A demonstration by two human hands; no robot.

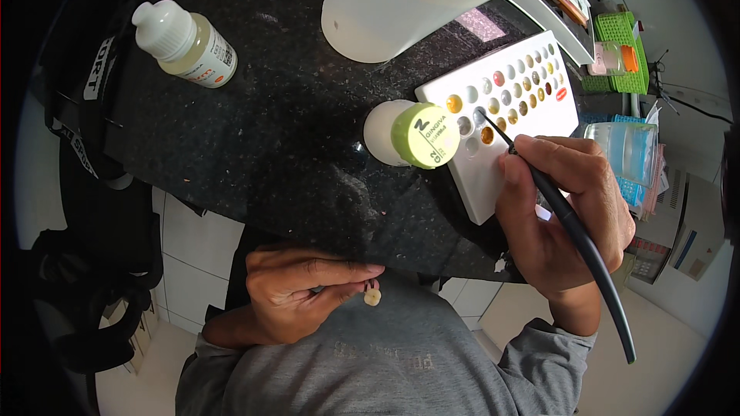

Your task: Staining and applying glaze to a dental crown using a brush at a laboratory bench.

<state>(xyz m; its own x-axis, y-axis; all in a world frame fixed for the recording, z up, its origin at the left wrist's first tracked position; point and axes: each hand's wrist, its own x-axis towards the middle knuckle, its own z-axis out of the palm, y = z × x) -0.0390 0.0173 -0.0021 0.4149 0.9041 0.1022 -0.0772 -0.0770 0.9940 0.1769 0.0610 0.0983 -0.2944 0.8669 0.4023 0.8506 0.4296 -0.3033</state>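
Right hand (559, 212) fingers grasp brush (580, 235), tip in white palette (509, 119) well; left hand (297, 289) fingers pinch small tooth (372, 296).

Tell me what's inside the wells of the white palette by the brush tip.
The white palette holds small dabs of yellow, amber, grey, brown and red in its round wells. The brush tip touches one well; the green-capped jar covers the palette's left corner.

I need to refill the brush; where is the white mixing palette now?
In the head view, the white palette lies on the dark counter, right of the green-capped jar, under the brush tip held by the right hand.
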